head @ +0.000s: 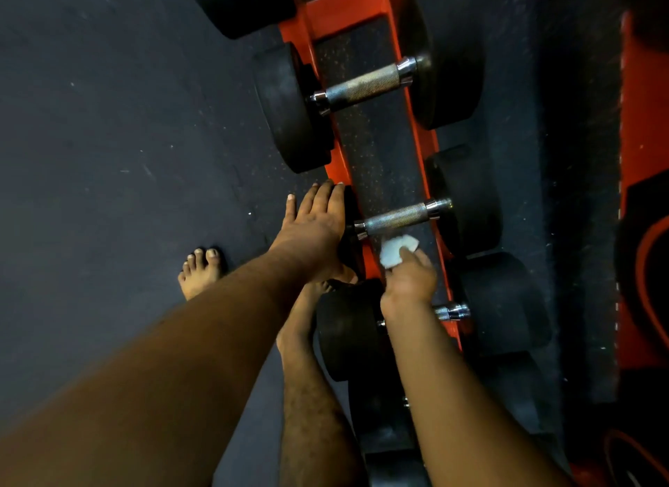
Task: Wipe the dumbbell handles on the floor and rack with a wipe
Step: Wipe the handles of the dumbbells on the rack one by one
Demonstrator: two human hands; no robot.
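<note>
An orange rack [338,12] runs up the middle and holds several black dumbbells with knurled steel handles. My right hand [409,276] pinches a crumpled white wipe [396,249] just below the handle of the middle dumbbell [398,216]. My left hand [315,225] lies flat, fingers straight, on that dumbbell's left weight head. A larger dumbbell [365,84] sits further up the rack. The nearest dumbbell [450,311] has most of its handle hidden under my right wrist.
Dark rubber floor [108,142] spreads to the left, where my bare feet [201,273] stand close to the rack. More orange frame [640,106] and dark weights lie along the right edge.
</note>
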